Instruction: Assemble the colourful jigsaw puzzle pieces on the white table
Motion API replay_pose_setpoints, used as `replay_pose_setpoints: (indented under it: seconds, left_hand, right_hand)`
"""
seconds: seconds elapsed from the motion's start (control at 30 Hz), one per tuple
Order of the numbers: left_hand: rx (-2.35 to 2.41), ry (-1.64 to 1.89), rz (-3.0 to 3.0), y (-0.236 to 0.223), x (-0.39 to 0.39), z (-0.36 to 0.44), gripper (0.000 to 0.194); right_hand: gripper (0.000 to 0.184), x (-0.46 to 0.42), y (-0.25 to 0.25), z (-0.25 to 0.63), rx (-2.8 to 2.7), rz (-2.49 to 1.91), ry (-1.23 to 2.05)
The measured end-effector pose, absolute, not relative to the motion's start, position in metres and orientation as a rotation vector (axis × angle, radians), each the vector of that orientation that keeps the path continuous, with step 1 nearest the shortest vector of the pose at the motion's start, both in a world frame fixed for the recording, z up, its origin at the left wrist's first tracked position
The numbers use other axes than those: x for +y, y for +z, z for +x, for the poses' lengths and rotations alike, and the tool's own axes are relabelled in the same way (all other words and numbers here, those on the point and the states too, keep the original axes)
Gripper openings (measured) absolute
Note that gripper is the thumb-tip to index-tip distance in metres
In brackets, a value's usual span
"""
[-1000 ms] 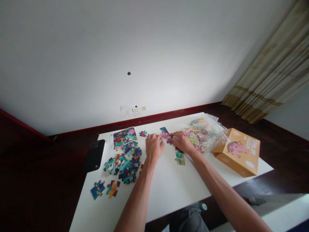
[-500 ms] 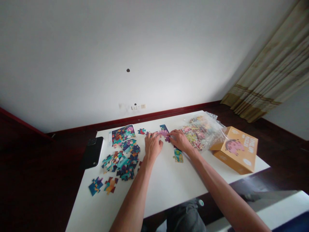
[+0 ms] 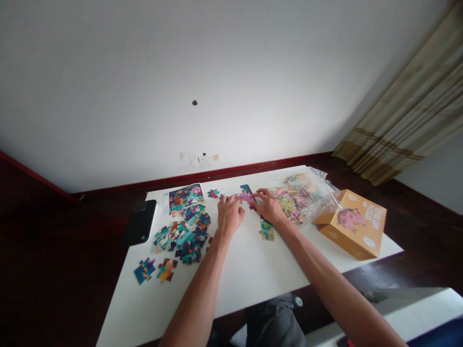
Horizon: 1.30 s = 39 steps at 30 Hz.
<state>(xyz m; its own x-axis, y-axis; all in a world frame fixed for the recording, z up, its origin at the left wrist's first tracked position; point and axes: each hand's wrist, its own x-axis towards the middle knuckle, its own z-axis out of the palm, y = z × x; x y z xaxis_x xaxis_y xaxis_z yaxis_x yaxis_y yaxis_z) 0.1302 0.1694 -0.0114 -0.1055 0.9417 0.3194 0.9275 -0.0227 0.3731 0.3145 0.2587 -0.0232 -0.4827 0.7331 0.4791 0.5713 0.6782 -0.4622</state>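
the left grip [image 3: 228, 217] and right grip [image 3: 269, 207] rest with fingers spread at a purple jigsaw piece [image 3: 246, 196]; whether either pinches it cannot be told. the thin card piece should handle light and stiff; take hold by its edges. it lies on a white table [image 3: 249, 284] near a clear plastic bag of pieces [image 3: 300, 200], a cardboard box [image 3: 356, 224] and a black phone [image 3: 139, 222], before a white wall [image 3: 231, 82].

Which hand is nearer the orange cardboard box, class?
Right. The right hand is left of the orange cardboard box, with a clear bag of puzzle pieces between them; the left hand lies farther left, past the right hand.
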Motion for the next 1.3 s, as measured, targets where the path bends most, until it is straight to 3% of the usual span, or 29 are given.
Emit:
replay_pose_setpoints:
  seconds: [0.4,0.57,0.7,0.9,1.07,1.17,1.3]
  left_hand:
    - [2.062,0.990,2.203,0.040,0.146,0.142,0.029]
    - [1.946,1.160,2.197,0.056,0.083,0.144,0.032]
    - [2.245,1.308,1.899,0.036,0.006,0.099,0.029]
    - [2.837,1.080,1.515,-0.002,-0.099,-0.005,0.040]
    - [3.016,0.626,1.404,-0.016,-0.116,-0.029,0.067]
    - [3.056,0.448,1.364,-0.015,-0.110,-0.024,0.057]
    - [3.052,0.488,1.396,-0.014,-0.110,-0.020,0.051]
  right_hand:
    - [0.027,0.267,-0.036,0.313,-2.175,-0.940,0.417]
    - [0.031,0.266,-0.033,0.313,-2.161,-0.950,0.457]
    - [0.033,0.265,-0.029,0.312,-2.152,-1.010,0.482]
    - [0.038,0.265,-0.025,0.312,-2.166,-1.085,0.538]
    - [0.039,0.267,-0.028,0.315,-2.130,-1.127,0.574]
    - [0.038,0.268,-0.030,0.317,-2.107,-1.140,0.589]
    - [0.038,0.267,-0.029,0.317,-2.090,-1.156,0.611]
